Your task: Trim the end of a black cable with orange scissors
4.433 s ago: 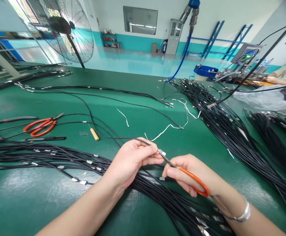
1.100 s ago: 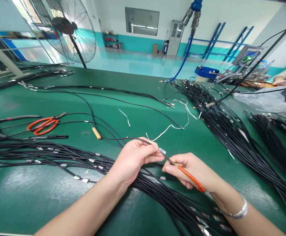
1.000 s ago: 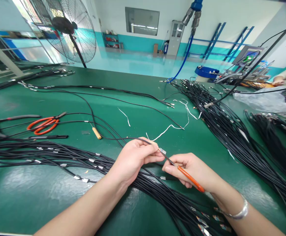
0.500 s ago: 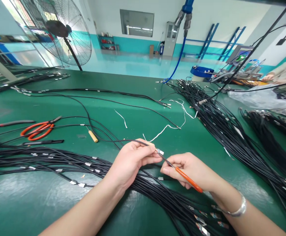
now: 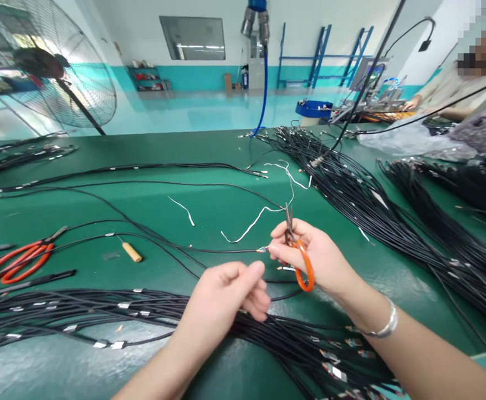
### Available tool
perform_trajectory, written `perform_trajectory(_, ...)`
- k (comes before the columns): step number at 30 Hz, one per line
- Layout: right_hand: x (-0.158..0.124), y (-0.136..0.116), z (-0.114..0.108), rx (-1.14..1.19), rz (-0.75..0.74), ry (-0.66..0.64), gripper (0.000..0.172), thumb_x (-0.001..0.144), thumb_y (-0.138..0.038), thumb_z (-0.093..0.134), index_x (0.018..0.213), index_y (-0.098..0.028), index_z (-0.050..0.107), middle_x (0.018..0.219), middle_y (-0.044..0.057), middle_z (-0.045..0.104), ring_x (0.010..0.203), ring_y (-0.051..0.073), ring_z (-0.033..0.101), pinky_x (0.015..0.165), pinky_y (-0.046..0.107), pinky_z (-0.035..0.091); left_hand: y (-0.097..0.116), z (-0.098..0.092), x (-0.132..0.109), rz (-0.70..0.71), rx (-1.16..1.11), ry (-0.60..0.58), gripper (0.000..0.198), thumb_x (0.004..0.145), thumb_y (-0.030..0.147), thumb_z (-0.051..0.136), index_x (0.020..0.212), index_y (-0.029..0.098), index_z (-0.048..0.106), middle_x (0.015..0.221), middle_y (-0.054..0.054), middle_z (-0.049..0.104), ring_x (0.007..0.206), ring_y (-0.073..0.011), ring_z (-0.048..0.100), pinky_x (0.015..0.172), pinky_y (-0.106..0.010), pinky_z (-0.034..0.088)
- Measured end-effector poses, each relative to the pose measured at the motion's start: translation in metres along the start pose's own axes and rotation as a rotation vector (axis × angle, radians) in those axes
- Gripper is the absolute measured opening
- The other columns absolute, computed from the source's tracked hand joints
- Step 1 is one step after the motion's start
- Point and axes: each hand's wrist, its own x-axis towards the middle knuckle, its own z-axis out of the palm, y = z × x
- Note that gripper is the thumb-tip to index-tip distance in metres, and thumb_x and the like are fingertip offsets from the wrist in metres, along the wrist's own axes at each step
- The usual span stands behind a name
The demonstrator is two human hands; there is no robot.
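Note:
My right hand holds orange-handled scissors against its palm, their blades pointing up and away past the fingers. Its thumb and forefinger pinch the tip of a black cable, where thin coloured wires come out of the sheath. My left hand is just below and left of that tip, apart from it. Its fingers are loosely curled with the thumb off them, and nothing shows in them. Beneath both hands runs a bundle of black cables with white labels.
On the green table lie a second orange-handled cutter, a wooden-handled pick, a black knife and white string. More cable bundles fill the right side. Someone's hand is at a machine behind.
My left hand has let go of the cable, and my right hand now pinches its tip. The scissors have turned from lying along the cable to pointing up. The view has swung right.

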Motion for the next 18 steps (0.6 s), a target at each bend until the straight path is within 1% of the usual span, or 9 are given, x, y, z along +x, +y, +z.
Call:
perform_trajectory(1,0.000,0.000,-0.001,-0.012,-0.005,0.000,0.025,0.074,-0.028,0.071,0.090,-0.018,0.054,0.077,-0.002,0.059,0.068,0.010,0.059,0.065,0.023,0.049,0.002,0.001,-0.005,0.110,0.161,0.058,0.027,0.080,0.037,0.064,0.061,0.018,0.065,0.057,-0.004,0.066,0.052,-0.0165,0.060,0.056,-0.029,0.051)
perform_trajectory(2,-0.001,0.000,-0.001,-0.023,-0.010,-0.006,0.024,0.075,-0.027,0.070,0.090,-0.018,0.054,0.077,-0.002,0.059,0.068,0.010,0.060,0.066,0.024,0.049,0.005,0.001,-0.009,0.263,0.300,0.143,0.021,0.078,0.034,0.066,0.063,0.020,0.068,0.062,-0.004,0.068,0.059,-0.0179,0.061,0.063,-0.029,0.051)
perform_trajectory(4,-0.003,-0.001,0.000,-0.027,-0.014,-0.032,0.022,0.075,-0.025,0.069,0.090,-0.018,0.055,0.077,-0.002,0.059,0.070,0.011,0.060,0.069,0.024,0.049,0.008,0.002,-0.013,0.571,0.495,0.317,0.005,0.075,0.027,0.070,0.079,0.025,0.073,0.083,-0.004,0.071,0.085,-0.0211,0.061,0.085,-0.030,0.045)
perform_trajectory(5,-0.004,-0.001,0.000,-0.017,-0.011,-0.047,0.022,0.075,-0.024,0.069,0.090,-0.018,0.055,0.076,-0.002,0.060,0.070,0.011,0.060,0.070,0.024,0.049,0.009,0.001,-0.012,0.659,0.556,0.357,0.013,0.074,0.024,0.070,0.087,0.027,0.073,0.092,-0.003,0.071,0.095,-0.0220,0.058,0.094,-0.031,0.040)
perform_trajectory(6,-0.005,-0.002,0.001,-0.004,-0.005,-0.060,0.022,0.075,-0.023,0.070,0.091,-0.018,0.056,0.076,-0.002,0.059,0.070,0.011,0.060,0.071,0.024,0.049,0.008,0.000,-0.009,0.687,0.597,0.363,0.018,0.074,0.023,0.070,0.092,0.027,0.073,0.096,-0.003,0.071,0.101,-0.0221,0.055,0.099,-0.031,0.034)
perform_trajectory(8,-0.007,-0.003,0.003,0.025,0.009,-0.075,0.023,0.074,-0.022,0.071,0.091,-0.018,0.056,0.075,-0.003,0.059,0.069,0.010,0.059,0.070,0.023,0.050,0.006,-0.001,-0.003,0.621,0.614,0.300,0.014,0.077,0.024,0.068,0.089,0.027,0.073,0.093,-0.002,0.071,0.102,-0.0211,0.055,0.103,-0.030,0.029)
perform_trajectory(12,-0.008,-0.004,0.002,0.083,0.038,-0.105,0.022,0.075,-0.020,0.071,0.091,-0.018,0.057,0.074,-0.003,0.059,0.067,0.009,0.059,0.067,0.021,0.050,-0.001,-0.006,0.007,0.427,0.418,0.143,0.007,0.080,0.026,0.065,0.080,0.027,0.072,0.083,0.001,0.069,0.088,-0.0176,0.057,0.087,-0.026,0.039)
perform_trajectory(14,-0.008,-0.005,0.002,0.122,0.053,-0.123,0.021,0.075,-0.019,0.071,0.091,-0.018,0.057,0.074,-0.004,0.059,0.065,0.008,0.059,0.065,0.021,0.049,-0.003,-0.008,0.007,0.383,0.293,0.087,0.006,0.079,0.026,0.066,0.081,0.028,0.072,0.083,0.003,0.067,0.083,-0.0157,0.057,0.078,-0.024,0.040)
perform_trajectory(18,-0.008,-0.004,0.002,0.161,0.081,-0.124,0.021,0.074,-0.018,0.071,0.089,-0.018,0.057,0.072,-0.005,0.059,0.063,0.007,0.059,0.062,0.018,0.048,-0.005,-0.010,0.007,0.329,0.141,0.020,0.008,0.079,0.023,0.067,0.082,0.029,0.071,0.084,0.005,0.066,0.082,-0.0128,0.057,0.077,-0.022,0.039)
